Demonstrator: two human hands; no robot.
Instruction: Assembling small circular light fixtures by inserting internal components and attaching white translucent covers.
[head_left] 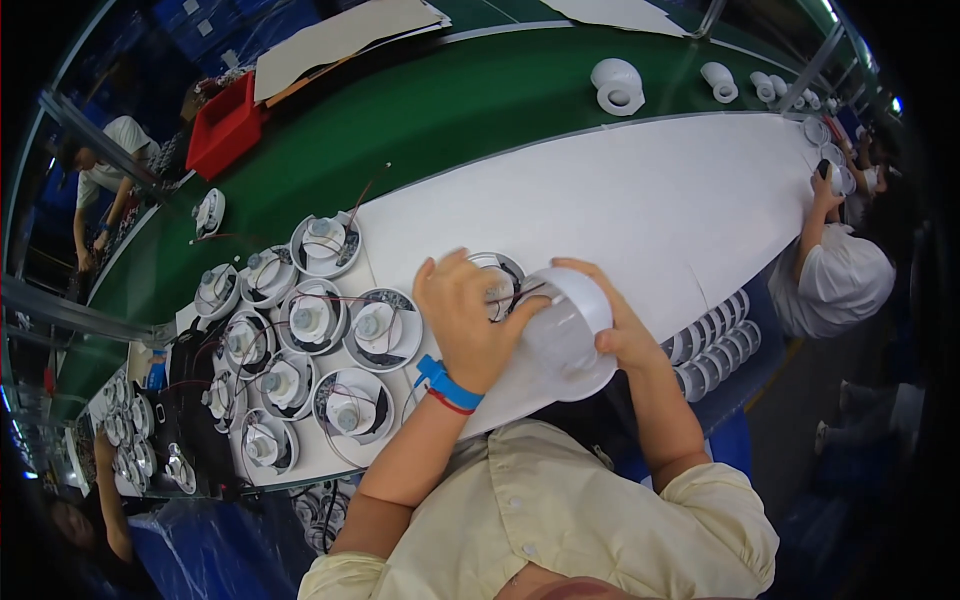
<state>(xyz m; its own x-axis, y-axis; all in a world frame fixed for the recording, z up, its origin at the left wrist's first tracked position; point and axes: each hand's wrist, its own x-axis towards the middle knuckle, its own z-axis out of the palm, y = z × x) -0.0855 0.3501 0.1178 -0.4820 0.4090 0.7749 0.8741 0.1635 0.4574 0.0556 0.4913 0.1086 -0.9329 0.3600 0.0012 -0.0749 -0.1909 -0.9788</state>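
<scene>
A white, cup-shaped housing [568, 335] with a translucent wall is tilted above the table edge. My right hand [628, 335] grips it from the right, fingers behind the rim and thumb on the near side. My left hand [465, 318], with a blue wrist strap [447, 385], is slightly blurred at its left. Its fingers are apart and its thumb reaches to the housing's rim. Thin dark wires [522, 293] run between the hand and the housing. Partly hidden behind my left hand, a round white unit [505, 268] lies on the table.
Several round white units with wires [315, 320] cover the table's left side. A green conveyor belt [430, 135] carries white housings [618, 88], a red bin [224, 128] and cardboard sheets [340, 45]. Stacked white rings [712, 350] stand at right. Co-workers [835, 270] work on both sides.
</scene>
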